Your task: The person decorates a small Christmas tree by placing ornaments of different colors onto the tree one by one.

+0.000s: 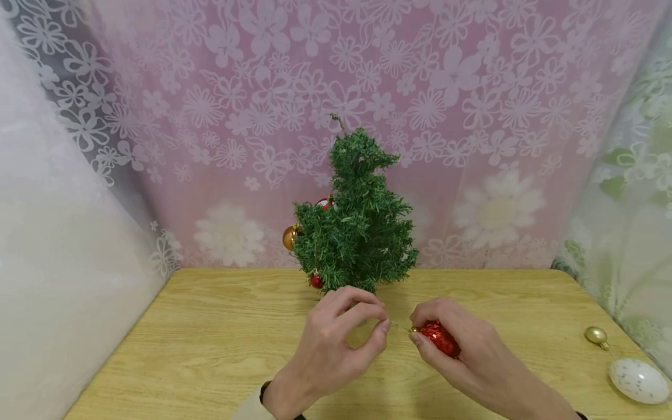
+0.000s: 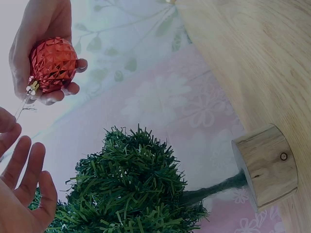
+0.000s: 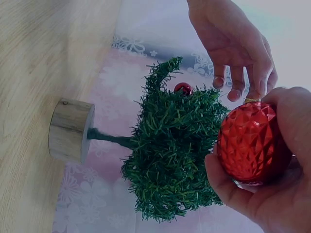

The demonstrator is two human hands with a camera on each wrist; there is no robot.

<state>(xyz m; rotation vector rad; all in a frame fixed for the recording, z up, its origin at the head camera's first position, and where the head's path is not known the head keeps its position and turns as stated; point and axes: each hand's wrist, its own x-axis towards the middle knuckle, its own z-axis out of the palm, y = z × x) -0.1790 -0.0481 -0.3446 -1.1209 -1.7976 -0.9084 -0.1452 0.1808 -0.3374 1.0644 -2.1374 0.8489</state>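
A faceted red Christmas bauble (image 1: pixel 441 338) with a gold cap lies in my right hand (image 1: pixel 467 344), its fingers and thumb curled round it. From the cap a thin hanging loop (image 2: pixel 22 106) stretches toward my left hand (image 1: pixel 338 338), whose thumb and forefinger pinch its end. Both hands are above the table in front of a small artificial Christmas tree (image 1: pixel 362 216). The tree stands on a round wooden base (image 2: pixel 267 165), which the left hand hides in the head view. On the tree's left side hang a gold bauble (image 1: pixel 290 238) and a small red bauble (image 1: pixel 317 281).
On the right of the wooden table (image 1: pixel 210 326) lie a small gold bauble (image 1: pixel 595 335) and a white speckled egg-shaped ornament (image 1: pixel 639 381). A pink flowered curtain (image 1: pixel 262 116) hangs behind the table, with pale sheets at both sides.
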